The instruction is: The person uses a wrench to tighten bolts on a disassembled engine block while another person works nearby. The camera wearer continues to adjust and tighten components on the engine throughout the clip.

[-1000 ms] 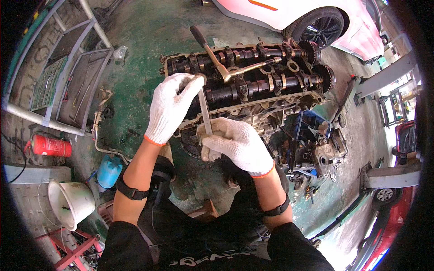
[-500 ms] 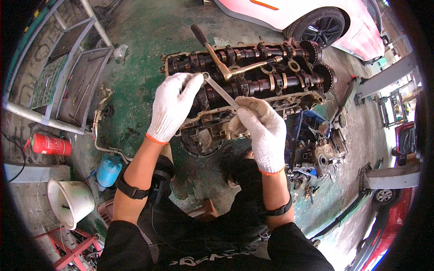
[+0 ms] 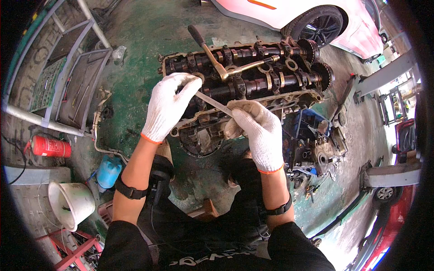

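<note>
**Flat bar held over the engine head**

I hold a thin flat metal bar between both hands, just above the near edge of the engine head. My left hand, in a white glove, pinches the bar's far end with fingers closed on it. My right hand, gloved the same, is wrapped tight around the near end. The bar runs slanted from left hand down to right, close over the head's front rim; I cannot tell whether it touches the metal.

The head lies on the green floor, its camshafts and two sprockets showing at its right end. A ratchet rests on top of it, handle pointing up and left, with a long extension reaching right.

Right of the head sits a heap of dark engine parts. Left of the head stands a grey tool rack; below that, a red extinguisher, a blue jug and a white bucket. Beyond the head, a white car with one wheel showing.
</note>
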Tool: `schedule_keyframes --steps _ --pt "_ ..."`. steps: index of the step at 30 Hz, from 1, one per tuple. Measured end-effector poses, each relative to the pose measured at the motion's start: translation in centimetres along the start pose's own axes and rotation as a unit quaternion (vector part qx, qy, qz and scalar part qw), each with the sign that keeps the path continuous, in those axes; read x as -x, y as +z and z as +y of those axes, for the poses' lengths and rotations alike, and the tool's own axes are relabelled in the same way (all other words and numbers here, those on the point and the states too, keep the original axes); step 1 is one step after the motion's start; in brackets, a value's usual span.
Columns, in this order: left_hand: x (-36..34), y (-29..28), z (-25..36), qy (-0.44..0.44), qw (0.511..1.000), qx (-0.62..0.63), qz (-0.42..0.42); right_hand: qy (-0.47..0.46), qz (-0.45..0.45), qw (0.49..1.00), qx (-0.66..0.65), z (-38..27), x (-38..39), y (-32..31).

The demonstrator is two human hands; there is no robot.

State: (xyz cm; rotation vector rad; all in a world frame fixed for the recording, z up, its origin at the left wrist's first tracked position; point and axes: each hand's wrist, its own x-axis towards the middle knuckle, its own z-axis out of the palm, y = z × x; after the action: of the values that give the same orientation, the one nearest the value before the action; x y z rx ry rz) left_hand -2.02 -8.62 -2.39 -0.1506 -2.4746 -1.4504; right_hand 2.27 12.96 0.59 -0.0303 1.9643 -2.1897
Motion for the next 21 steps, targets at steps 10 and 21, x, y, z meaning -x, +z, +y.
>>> schedule_keyframes --steps 10,21 --pt "-0.24 -0.50 0.32 -0.039 0.998 0.016 -0.039 -0.017 0.011 1.000 0.009 0.27 -0.16 0.19" --pt "-0.41 -0.59 0.14 -0.068 0.996 0.031 -0.051 -0.003 0.037 0.999 -0.004 0.03 -0.28 0.09"
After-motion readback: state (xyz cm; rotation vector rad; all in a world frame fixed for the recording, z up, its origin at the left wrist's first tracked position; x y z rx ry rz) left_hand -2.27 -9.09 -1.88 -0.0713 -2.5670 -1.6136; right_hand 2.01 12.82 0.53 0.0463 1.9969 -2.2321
